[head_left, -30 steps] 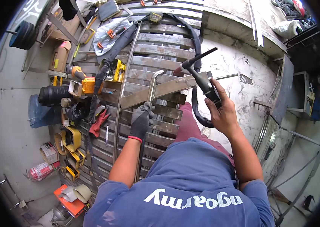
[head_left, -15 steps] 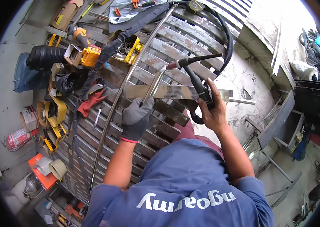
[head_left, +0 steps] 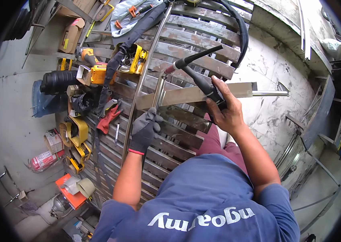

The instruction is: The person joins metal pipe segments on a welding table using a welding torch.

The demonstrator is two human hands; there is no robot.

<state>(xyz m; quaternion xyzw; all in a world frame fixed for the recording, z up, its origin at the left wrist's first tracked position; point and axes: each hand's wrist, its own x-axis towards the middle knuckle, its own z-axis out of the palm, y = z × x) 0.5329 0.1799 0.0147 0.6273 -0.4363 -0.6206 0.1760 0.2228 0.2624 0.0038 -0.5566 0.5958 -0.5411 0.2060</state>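
Observation:
My right hand (head_left: 227, 107), bare, is closed around the handle of a black TIG welding torch (head_left: 197, 76). The torch's reddish nozzle meets the top end of a shiny metal tube (head_left: 159, 90) standing over the slatted bench. My left hand (head_left: 145, 130), in a grey glove with a red cuff, has its fingers curled at the tube's lower end. A flat metal bar (head_left: 186, 97) passes behind the tube and under the torch. Left of the glove, a long round metal rail (head_left: 141, 84) runs across the slats.
On the bench's left side are a yellow-and-black grinder (head_left: 98, 72), a yellow tray of fittings (head_left: 135, 59), a red glove (head_left: 108, 120) and a marker (head_left: 117, 133). A thick black cable (head_left: 241, 34) loops at the far end. Metal frames (head_left: 319, 117) stand at right.
The view has turned, so the bench and tools appear shifted. My left hand sits lower along the tube, with its fingers bent differently. My right hand still holds the torch by the tube's top.

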